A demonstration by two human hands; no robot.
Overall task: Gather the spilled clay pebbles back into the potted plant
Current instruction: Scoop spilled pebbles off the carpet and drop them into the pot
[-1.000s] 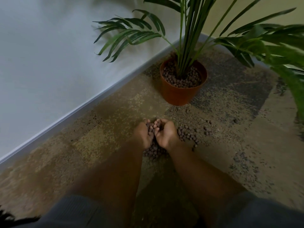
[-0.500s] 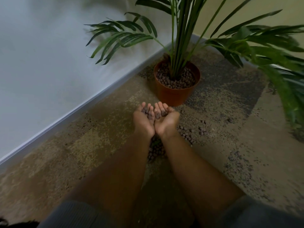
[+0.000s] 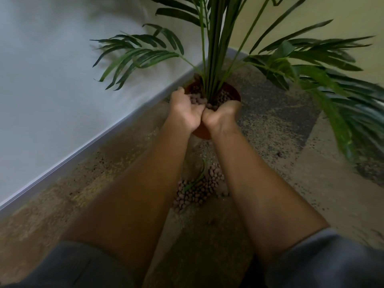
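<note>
Wall (image 3: 62, 80) fills 9 to 12 o'clock, skirting running diagonally to the corner. Carpet (image 3: 291, 183) covers the rest, patchy brown and dark. Palm plant (image 3: 212, 48) rises at 12 o'clock, fronds spreading to 3 o'clock, blurred there. Two forearms reach up from 6 o'clock, grey sleeves at the bottom edge.

Terracotta pot (image 3: 233, 94) sits in the corner at 12 o'clock, already topped with pebbles. Left hand (image 3: 186, 110) and right hand (image 3: 221, 115) are cupped together, heels touching, over the pot's near rim. Both hands half-curled as one scoop, cradling a load of clay pebbles (image 3: 197, 101); not clenched, fingers loose.

Key relation: pot mouth lies directly beyond and under the fingertips, toward 12 o'clock from the cupped palms. Stems stand just past the fingers. Both hands about equally near; left sits slightly further over the rim. Likely next: tip or part the palms forward.

Spilled pile (image 3: 197, 188) remains on the carpet at 6 o'clock from the hands, between the forearms, a green leaf scrap (image 3: 195, 180) on it. Stray pebble (image 3: 279, 154) at 4 o'clock. Task partly done.
</note>
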